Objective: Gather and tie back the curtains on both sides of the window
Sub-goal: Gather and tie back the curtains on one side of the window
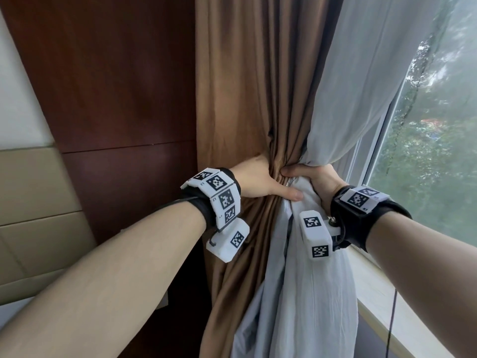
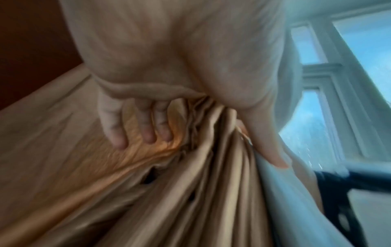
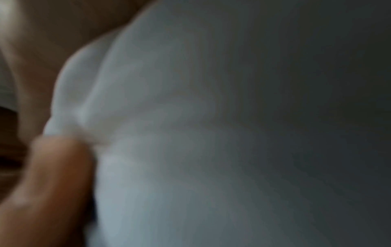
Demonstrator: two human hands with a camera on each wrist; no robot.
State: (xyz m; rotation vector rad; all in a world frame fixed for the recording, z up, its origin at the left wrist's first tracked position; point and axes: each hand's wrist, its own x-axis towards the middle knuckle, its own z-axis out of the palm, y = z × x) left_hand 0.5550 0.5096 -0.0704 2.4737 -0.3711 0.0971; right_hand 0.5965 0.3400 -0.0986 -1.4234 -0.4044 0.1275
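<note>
A brown curtain and a pale grey sheer curtain hang at the window's left side, bunched together at waist height. My left hand grips the bunch from the left, its fingers behind the brown folds and its thumb across the front. My right hand grips the bunch from the right, thumb on top. In the left wrist view my left hand wraps the brown curtain, thumb on the grey sheer. The right wrist view is filled by blurred grey sheer with my thumb pressed on it.
A dark wood wall panel stands left of the curtains, with beige padded panels further left. The window glass and its sill run along the right. A thin black cable hangs over the sill.
</note>
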